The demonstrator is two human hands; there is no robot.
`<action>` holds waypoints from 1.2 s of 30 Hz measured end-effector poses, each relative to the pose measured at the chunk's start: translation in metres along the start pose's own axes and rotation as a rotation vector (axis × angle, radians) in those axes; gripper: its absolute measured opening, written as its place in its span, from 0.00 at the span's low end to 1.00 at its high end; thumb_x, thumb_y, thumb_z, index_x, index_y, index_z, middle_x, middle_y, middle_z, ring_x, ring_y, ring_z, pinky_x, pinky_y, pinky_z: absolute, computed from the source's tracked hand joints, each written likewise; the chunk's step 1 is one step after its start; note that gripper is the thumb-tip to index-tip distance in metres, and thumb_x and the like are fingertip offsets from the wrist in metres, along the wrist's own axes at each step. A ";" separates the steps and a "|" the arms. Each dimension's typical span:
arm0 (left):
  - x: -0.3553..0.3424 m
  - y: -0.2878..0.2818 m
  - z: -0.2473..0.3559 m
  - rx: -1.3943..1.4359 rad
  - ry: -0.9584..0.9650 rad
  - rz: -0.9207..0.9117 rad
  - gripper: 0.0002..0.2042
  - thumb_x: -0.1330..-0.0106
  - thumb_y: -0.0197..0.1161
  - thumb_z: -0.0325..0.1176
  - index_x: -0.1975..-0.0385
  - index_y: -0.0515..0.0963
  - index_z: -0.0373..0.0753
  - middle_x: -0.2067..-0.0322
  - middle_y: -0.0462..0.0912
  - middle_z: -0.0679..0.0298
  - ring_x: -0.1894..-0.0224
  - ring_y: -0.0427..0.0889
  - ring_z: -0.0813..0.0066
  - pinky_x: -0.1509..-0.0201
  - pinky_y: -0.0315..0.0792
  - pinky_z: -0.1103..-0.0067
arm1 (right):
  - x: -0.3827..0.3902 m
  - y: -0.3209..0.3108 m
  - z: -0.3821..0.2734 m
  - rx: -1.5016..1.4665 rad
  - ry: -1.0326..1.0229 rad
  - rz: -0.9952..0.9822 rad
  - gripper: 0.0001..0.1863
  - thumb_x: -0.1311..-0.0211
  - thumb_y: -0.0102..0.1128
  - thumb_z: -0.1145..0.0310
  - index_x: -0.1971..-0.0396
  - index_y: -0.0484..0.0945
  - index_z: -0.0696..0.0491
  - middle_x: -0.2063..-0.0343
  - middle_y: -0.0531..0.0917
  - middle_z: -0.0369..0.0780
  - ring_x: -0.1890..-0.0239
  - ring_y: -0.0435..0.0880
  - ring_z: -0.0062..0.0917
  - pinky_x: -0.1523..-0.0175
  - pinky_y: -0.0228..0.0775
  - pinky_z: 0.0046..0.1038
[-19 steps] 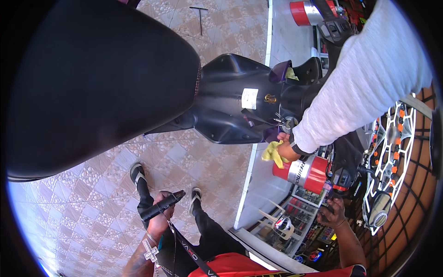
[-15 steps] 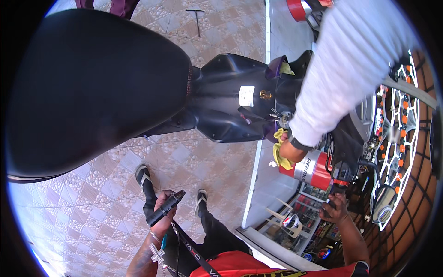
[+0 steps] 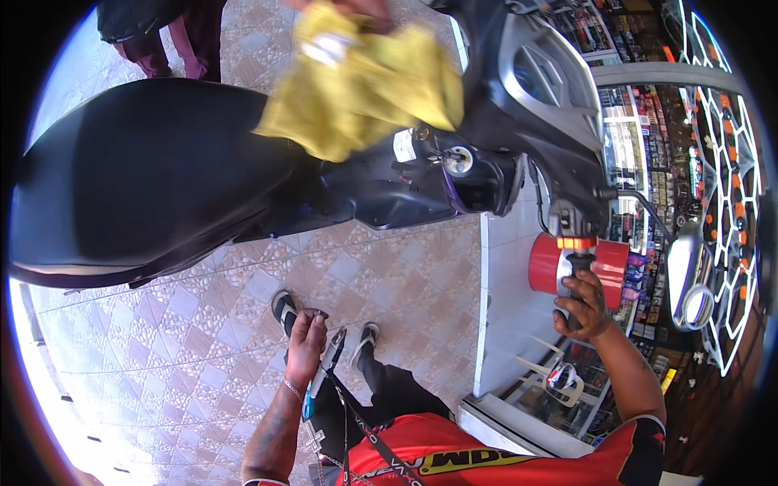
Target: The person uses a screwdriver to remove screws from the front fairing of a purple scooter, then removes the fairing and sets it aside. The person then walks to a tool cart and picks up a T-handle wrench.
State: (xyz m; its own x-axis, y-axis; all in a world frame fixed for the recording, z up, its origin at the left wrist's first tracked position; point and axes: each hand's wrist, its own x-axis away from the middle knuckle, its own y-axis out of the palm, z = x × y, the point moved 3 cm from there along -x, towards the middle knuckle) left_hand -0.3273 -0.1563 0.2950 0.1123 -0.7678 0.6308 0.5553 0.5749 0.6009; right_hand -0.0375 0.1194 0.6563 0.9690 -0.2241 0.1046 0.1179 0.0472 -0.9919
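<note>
The motor scooter lies across the view, its black seat (image 3: 162, 170) at the left and its handlebar side at the right. My right hand (image 3: 585, 304) is wrapped round the handlebar's black grip (image 3: 580, 264), below an orange ring. Lower left, my left hand (image 3: 305, 344) is closed in a pinch on a small dark object (image 3: 316, 313), its kind unclear. A lanyard (image 3: 377, 441) hangs beside that hand, with a slim tool near its upper end. Above the seat, another person's hand (image 3: 369, 10) holds a blurred yellow cloth (image 3: 356, 81).
Keys (image 3: 444, 156) sit at the scooter's ignition. A mirror (image 3: 691, 283) sticks out beyond the handlebar. Behind it stand a red cylinder (image 3: 543, 263) and stocked shelves (image 3: 660, 154). Someone in maroon trousers (image 3: 198, 40) stands at the upper left. The floor (image 3: 203, 324) is patterned tile.
The other person's cloth has moved from beside the handlebar up and left, over the seat. A larger black object in my left hand no longer shows. My right hand is now round the grip.
</note>
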 end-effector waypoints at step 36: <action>0.013 0.238 -0.009 -0.144 0.264 -0.154 0.06 0.23 0.54 0.36 0.58 0.72 0.42 0.76 0.64 0.80 0.77 0.58 0.92 0.75 0.55 0.88 | 0.038 0.294 -0.220 -1.482 0.364 -0.603 0.25 0.38 0.64 0.58 0.45 0.75 0.56 0.53 0.84 0.45 0.49 0.83 0.32 0.43 0.72 0.31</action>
State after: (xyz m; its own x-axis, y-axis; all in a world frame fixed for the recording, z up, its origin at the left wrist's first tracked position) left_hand -0.1857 -0.0323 0.4419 0.2173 -0.9001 0.3776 0.6907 0.4151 0.5921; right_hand -0.0136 -0.0892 0.3526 0.7384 -0.0774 0.6699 -0.0700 -0.9968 -0.0381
